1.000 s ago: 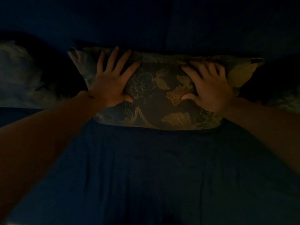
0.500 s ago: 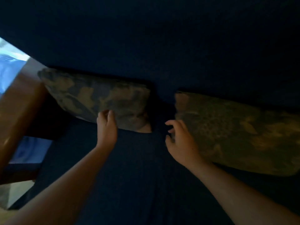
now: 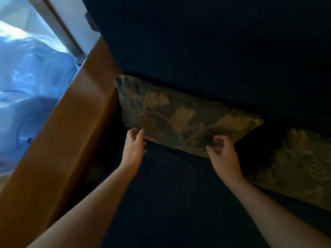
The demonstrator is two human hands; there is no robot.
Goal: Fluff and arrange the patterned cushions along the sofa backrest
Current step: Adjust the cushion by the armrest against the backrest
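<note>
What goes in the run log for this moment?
left hand: grip on end cushion lower edge | right hand: same | second cushion: untouched

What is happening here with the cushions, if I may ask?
A person is arranging cushions on a dark blue sofa. Both hands grip the lower edge of the cushion beside the wooden armrest: the left hand near its left corner, the right hand further right. A second cushion leans against the backrest to the right.
</note>
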